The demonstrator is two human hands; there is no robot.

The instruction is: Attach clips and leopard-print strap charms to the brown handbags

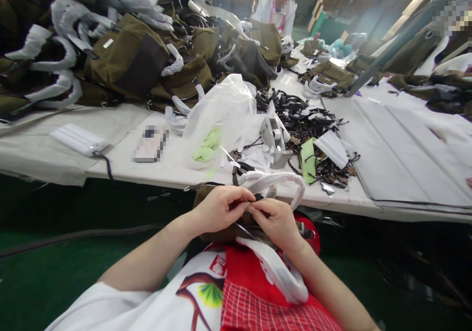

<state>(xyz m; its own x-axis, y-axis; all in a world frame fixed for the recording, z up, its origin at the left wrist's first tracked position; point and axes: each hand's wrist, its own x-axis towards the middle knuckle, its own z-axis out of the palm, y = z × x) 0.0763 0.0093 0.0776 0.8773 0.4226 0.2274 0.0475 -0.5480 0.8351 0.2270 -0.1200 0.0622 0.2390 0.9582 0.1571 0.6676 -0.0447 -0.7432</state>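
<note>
An olive bag (217,235) with a zipper and white-wrapped handles (283,178) rests on the lap against the table's front edge. Above its opening, my left hand (224,205) and my right hand (275,220) meet fingertip to fingertip. Both are closed in a pinch on something small that I cannot make out. One wrapped handle stands up behind the hands, while another hangs over the red apron (258,277).
Olive bags (125,55) are piled at the back left. On the table (177,171) lie a phone (150,144), a white power bank (79,139) with a cable, a clear plastic bag (224,109) and dark straps (295,109). A person (276,11) is across the table.
</note>
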